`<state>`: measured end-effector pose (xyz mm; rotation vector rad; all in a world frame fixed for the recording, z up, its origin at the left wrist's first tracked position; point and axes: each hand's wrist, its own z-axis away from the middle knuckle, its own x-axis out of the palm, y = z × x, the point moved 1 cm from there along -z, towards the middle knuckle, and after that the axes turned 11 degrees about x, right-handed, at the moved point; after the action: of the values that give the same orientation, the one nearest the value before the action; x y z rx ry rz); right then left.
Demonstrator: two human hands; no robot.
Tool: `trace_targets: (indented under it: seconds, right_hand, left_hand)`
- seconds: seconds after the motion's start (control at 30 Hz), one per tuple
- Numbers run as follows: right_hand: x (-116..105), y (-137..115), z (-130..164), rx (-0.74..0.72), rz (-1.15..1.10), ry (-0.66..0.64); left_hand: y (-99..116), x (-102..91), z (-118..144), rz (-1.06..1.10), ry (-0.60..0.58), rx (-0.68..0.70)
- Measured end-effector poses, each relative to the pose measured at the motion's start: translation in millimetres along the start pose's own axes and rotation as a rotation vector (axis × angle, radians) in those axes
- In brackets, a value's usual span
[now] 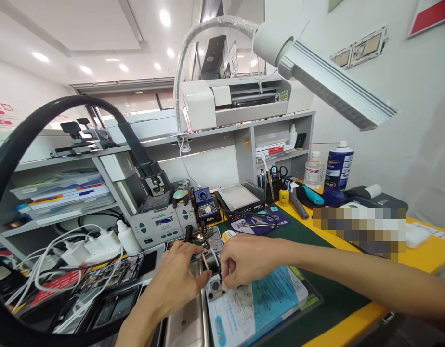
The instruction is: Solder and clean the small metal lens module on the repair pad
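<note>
Low in the middle, my left hand [177, 272] curves its thumb and fingers about a small silver reel-like part [210, 260] with pale rims. Just below that part lies a small grey metal block [215, 286] with a dark round spot, over the edge of a blue-and-white printed sheet [258, 299]. My right hand [246, 262] is closed, thumb and fingertips pinched together right beside the block. Whatever sits in that pinch is too small or hidden to name. A gold-coloured phone [184, 318] lies under my left wrist.
A soldering station [163, 224] and a blue unit [207, 209] stand behind my hands. Left are white cables [76, 253] and opened phone parts [110, 277]. A black ring arm [0, 159] loops across the left; a lamp [334, 82] hangs above. Right stand a spray can [338, 166] and bottle [314, 172].
</note>
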<state>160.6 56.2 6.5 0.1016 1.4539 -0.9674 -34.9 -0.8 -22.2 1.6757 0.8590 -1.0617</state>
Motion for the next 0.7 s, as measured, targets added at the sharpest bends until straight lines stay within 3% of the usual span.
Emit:
trace_targets:
  seconds: [0.37, 0.7]
  right_hand:
    - [-2.0, 8.2, -2.9, -0.018, -0.115, 0.053]
    - [-10.8, 7.9, 4.2, -0.039, -0.185, 0.015]
  left_hand:
    - [-8.2, 6.4, -2.3, 0.018, 0.005, -0.020]
    - [-11.3, 11.5, -4.6, 0.104, 0.019, -0.012]
